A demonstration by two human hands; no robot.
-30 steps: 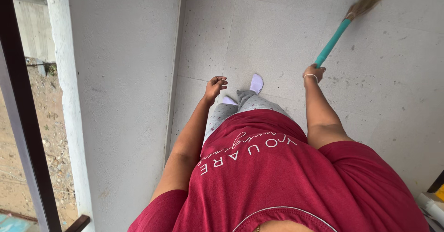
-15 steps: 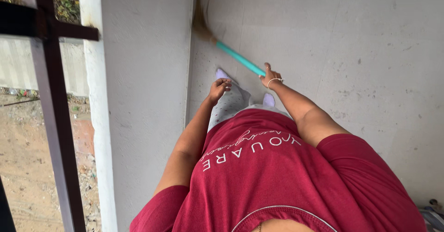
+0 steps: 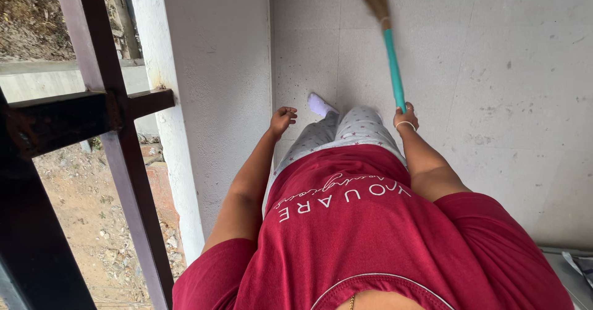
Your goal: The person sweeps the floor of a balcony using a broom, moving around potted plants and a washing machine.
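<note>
Beside low wall [image 3: 216, 69] | right hand [image 3: 405, 117] grips broom [image 3: 391, 63] | left hand [image 3: 282, 119] empty

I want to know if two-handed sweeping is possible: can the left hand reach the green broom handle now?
Probably yes. The left hand is empty and loosely curled, and nothing lies between it and the green broom handle that the right hand grips.

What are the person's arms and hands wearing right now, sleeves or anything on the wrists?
Both arms are bare below short dark red T-shirt sleeves. The right hand has a thin pale bangle around its wrist. The left hand shows no ring, band or glove that I can make out.
</note>
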